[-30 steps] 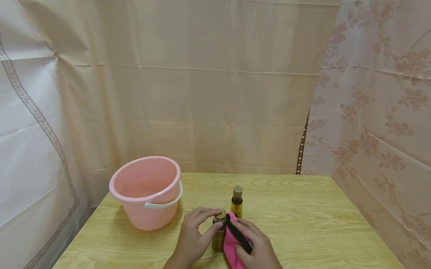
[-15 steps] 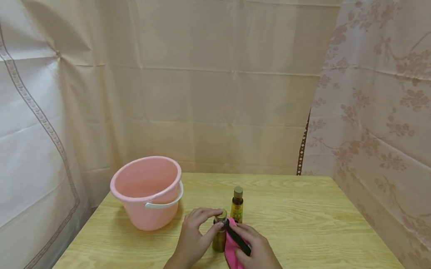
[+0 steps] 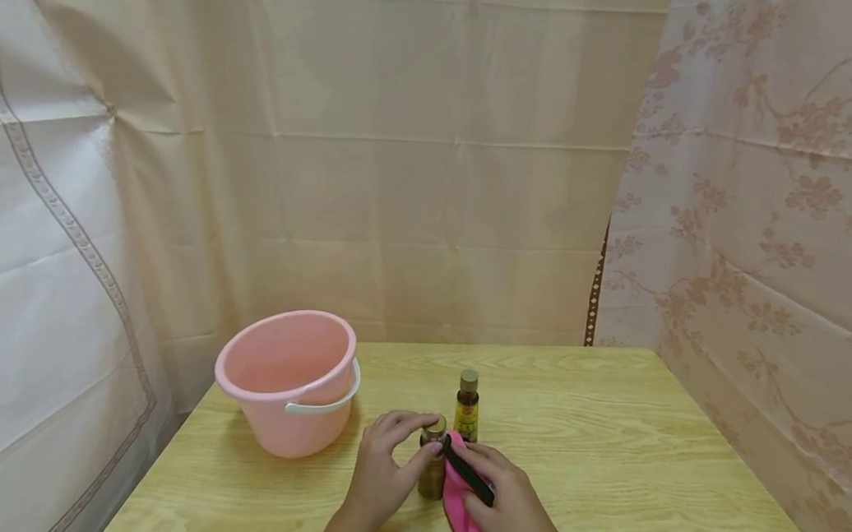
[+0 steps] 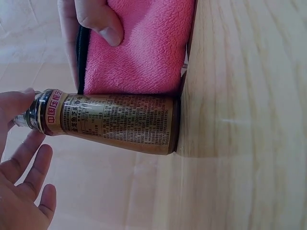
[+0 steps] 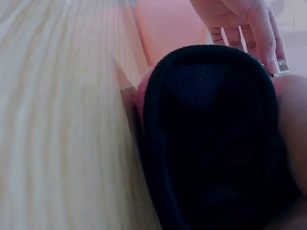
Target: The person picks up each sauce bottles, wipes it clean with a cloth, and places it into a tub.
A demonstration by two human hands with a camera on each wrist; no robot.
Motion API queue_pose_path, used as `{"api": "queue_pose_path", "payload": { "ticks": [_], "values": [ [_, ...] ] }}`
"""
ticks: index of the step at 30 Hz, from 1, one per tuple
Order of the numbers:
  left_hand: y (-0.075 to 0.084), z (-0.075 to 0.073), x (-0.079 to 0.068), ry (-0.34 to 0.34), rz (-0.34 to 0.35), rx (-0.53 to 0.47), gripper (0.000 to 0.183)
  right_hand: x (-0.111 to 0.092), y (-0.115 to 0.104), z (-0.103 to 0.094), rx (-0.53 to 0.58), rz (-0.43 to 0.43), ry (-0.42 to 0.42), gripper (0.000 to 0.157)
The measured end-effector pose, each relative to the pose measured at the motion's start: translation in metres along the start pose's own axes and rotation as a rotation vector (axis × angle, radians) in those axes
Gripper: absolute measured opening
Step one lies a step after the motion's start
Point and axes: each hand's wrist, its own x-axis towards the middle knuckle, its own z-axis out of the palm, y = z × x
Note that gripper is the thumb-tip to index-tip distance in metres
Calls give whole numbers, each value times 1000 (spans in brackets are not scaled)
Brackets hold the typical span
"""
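Note:
In the head view my left hand [image 3: 382,471] pinches a sesame oil bottle [image 3: 431,482] at its top, index finger on the cap and thumb at the neck. The bottle stands upright on the table; its printed label [image 4: 134,120] shows in the left wrist view. My right hand [image 3: 517,499] grips a pink plush piece [image 3: 457,503] with black edging, pressed against the bottle's right side. Seen by the right wrist camera, its near end is a dark rounded opening [image 5: 216,72]. Whether it is a mitt or a folded cloth I cannot tell.
A second dark bottle [image 3: 467,416] with a yellow label stands just behind the pink piece. To the left, a pink bucket [image 3: 296,426] with a white handle sits on the wooden table [image 3: 642,462]. Curtains [image 3: 432,176] hang around the back and sides.
The pink piece has slid a little toward me along the bottle, baring more of the rear bottle's label. My right hand has shifted slightly with it; the left hand keeps its hold.

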Motion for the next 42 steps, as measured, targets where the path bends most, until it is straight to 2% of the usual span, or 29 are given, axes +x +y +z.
{"api": "queue_pose_path", "payload": {
  "ticks": [5, 12, 22, 27, 42],
  "values": [
    [1, -2, 0, 1, -1, 2, 33, 0, -2, 1, 2, -6, 25, 68],
    [0, -3, 1, 1, 22, -3, 32, 0, -5, 1, 39, -19, 122, 74],
    [2, -2, 3, -7, 40, -13, 31, -2, -12, -2, 55, -176, 227, 75],
    [1, -2, 3, -7, 39, -11, 32, -1, -11, -1, 82, -174, 203, 73],
    [2, -4, 1, -16, 20, -11, 33, 0, -2, 1, 81, -38, 103, 75]
  ]
}}
